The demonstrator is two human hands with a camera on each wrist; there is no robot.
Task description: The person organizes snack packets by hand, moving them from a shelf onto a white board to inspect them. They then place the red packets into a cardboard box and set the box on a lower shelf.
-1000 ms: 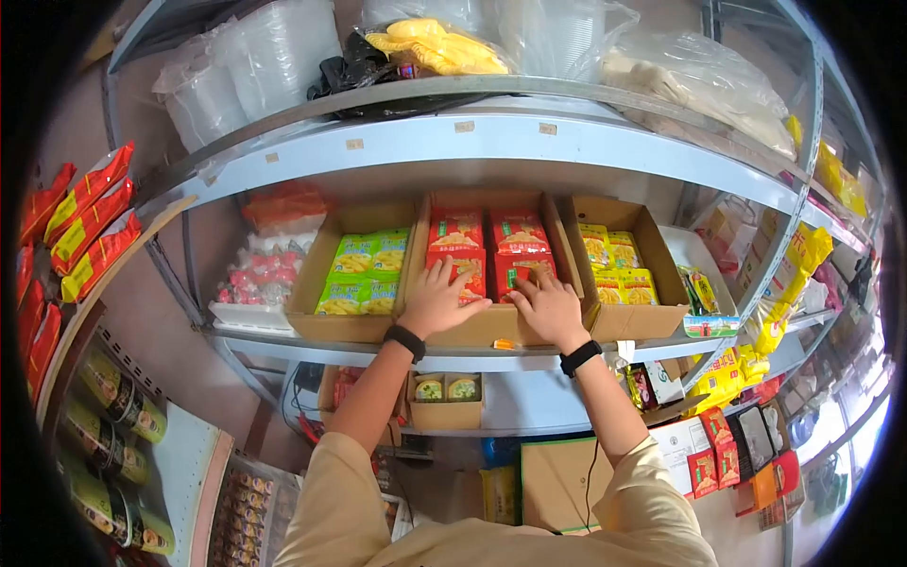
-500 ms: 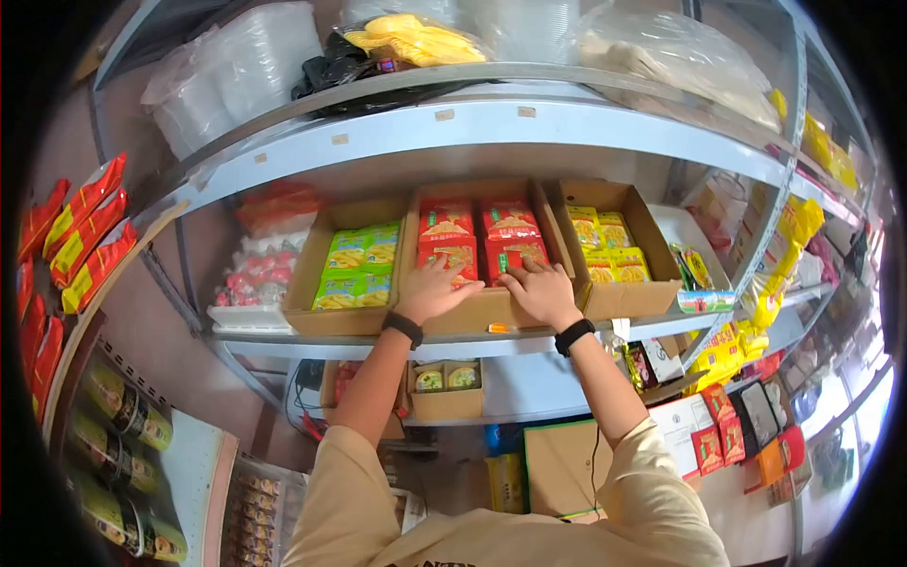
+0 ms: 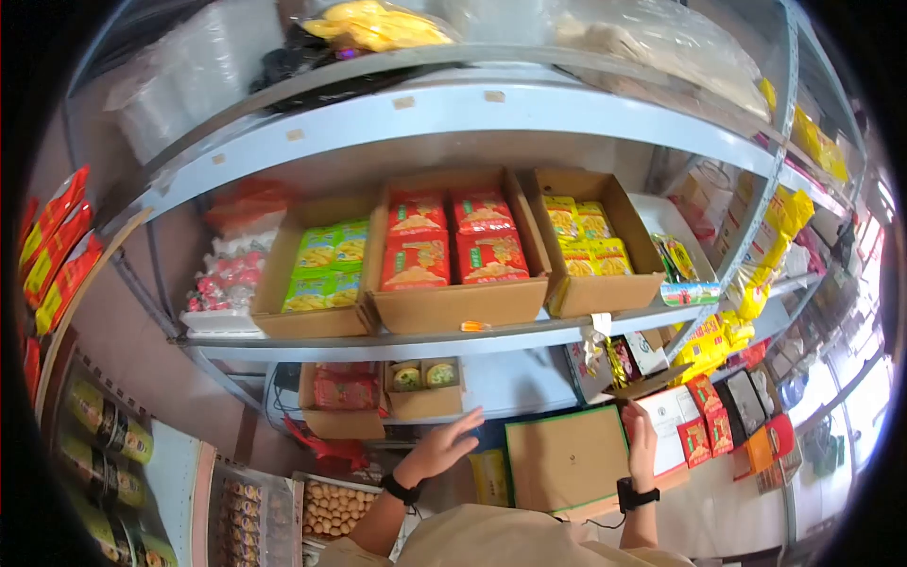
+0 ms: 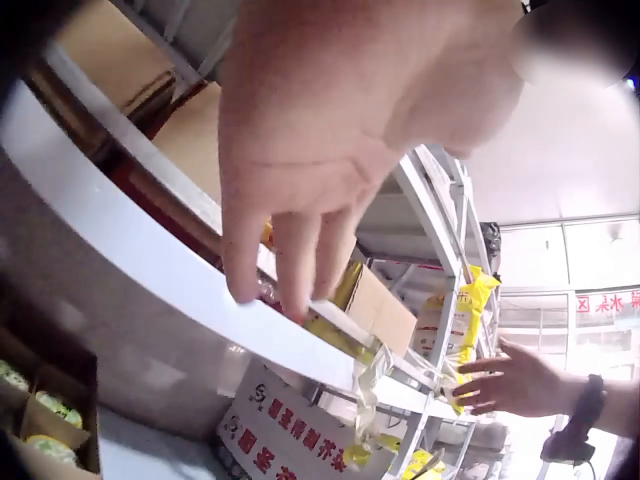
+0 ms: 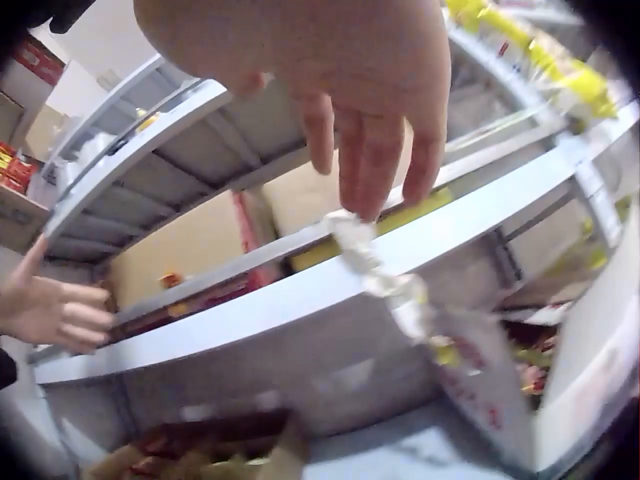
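"At twelve o'clock, what do we see?"

"A brown cardboard carton (image 3: pixel 425 312), matte and straight-walled, holding plump, squarish red packets (image 3: pixel 416 261) in two columns. From those, green packets (image 3: pixel 321 283) lie at nine o'clock and yellow packets (image 3: pixel 609 258) at three, each in their own carton."

"And our hands?"

"Our left hand (image 3: pixel 437 454) hangs at six o'clock, fingers straight and slightly spread. Our right hand (image 3: pixel 642 442) is at four, fingers loosely extended with gaps showing. Both are apart from the red packets."

"Which edges do we mind?"

"The smooth, pale metal shelf edge (image 3: pixel 397 346), running along below the cartons; a crumpled whitish strip (image 5: pixel 395 295) hangs from it."

"Where have we room?"

"Between our palms, over a flat, green-edged cardboard panel (image 3: pixel 567 463) at five o'clock, and above the red packets, where the carton is open-topped."
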